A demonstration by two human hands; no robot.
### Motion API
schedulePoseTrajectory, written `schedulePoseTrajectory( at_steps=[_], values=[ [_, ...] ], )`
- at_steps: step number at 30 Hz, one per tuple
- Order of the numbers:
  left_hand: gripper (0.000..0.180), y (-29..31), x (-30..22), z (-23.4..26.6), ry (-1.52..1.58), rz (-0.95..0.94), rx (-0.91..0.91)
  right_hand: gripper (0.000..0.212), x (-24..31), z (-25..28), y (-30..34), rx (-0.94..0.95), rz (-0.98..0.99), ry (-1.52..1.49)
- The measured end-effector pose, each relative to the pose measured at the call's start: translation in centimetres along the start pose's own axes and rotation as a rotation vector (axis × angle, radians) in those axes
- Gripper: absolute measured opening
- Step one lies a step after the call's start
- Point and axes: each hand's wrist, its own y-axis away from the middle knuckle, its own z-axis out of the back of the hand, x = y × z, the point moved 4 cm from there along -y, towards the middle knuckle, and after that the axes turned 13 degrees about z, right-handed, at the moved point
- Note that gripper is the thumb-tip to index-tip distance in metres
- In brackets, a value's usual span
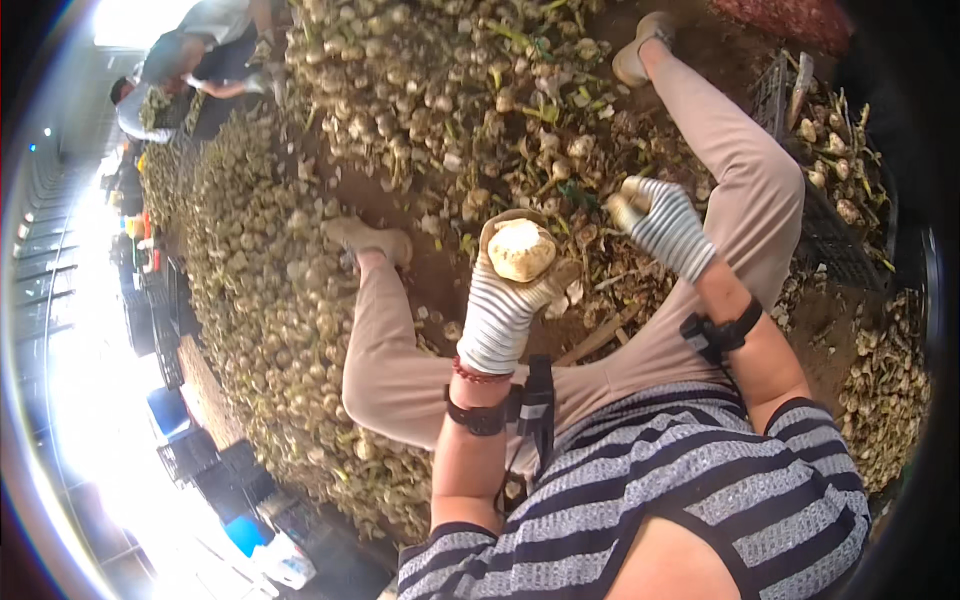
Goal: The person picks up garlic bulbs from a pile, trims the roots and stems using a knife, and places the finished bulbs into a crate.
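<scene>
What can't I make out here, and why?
All in the head view:
Pale bulb: underside hidden by the left hand.
Right hand: curled fingers hide whether it holds anything.
Black crate: floor hidden by the bulbs inside.
Reddish thing: cut off by the top edge.

The brown floor (436, 280) showed in patches around my shoes (368, 238). Across it, ahead of me, spread a broad heap of garlic (400, 80), green stalks (512, 38) mixed in; a second heap (265, 290) (bulbs crowded against bulbs) lay along my left. On my right stood a black crate (835, 240), and nearer me lay a smaller pile of bulbs (885, 400).
</scene>
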Motion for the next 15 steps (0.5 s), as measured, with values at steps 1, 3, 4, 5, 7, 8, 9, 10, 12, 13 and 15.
schedulePoseTrajectory(
  at_steps=[1,3,4,5,7,8,9,10,12,13,15],
  values=[
    [0.071,-0.5,1.0,0.3,0.149,-0.055,0.002,0.029,0.1,-1.6,0.6,0.104,-0.214,-0.223],
    [0.069,-2.2,2.4,0.1,0.298,-0.239,0.030,0.045,1.5,-4.4,1.1,0.039,-0.226,-0.707],
    [0.065,-2.4,3.1,-0.3,0.450,-0.188,0.048,0.051,2.0,-4.8,1.9,0.184,-0.352,-0.818],
    [0.061,-2.3,2.9,-0.8,0.597,-0.132,0.067,0.057,3.2,-4.8,2.4,0.328,-0.482,-0.930],
    [0.057,-2.6,3.6,-0.7,0.639,-0.105,0.083,0.048,3.6,-4.6,2.5,0.343,-0.466,-1.007],
    [0.058,-2.9,3.6,-0.8,0.576,-0.144,0.072,0.043,3.0,-4.2,2.1,0.229,-0.454,-1.025],
    [0.060,-3.1,3.5,-0.9,0.513,-0.183,0.062,0.038,2.5,-3.6,1.7,0.115,-0.441,-1.040],
    [0.062,-2.6,3.7,-0.6,0.486,-0.152,0.105,0.032,1.8,-2.8,1.4,0.019,-0.468,-1.034],
    [0.054,-3.0,3.9,-0.1,0.224,-0.096,0.079,0.029,1.9,-1.4,0.4,0.052,-0.367,-0.933],
    [0.047,-3.9,4.6,0.3,-0.003,-0.067,0.012,0.029,2.0,-1.2,0.1,0.027,-0.300,-0.862],
    [0.039,-4.6,5.1,0.6,-0.208,-0.106,-0.028,0.029,2.4,-1.2,-0.1,0.084,-0.257,-0.755]
  ],
)
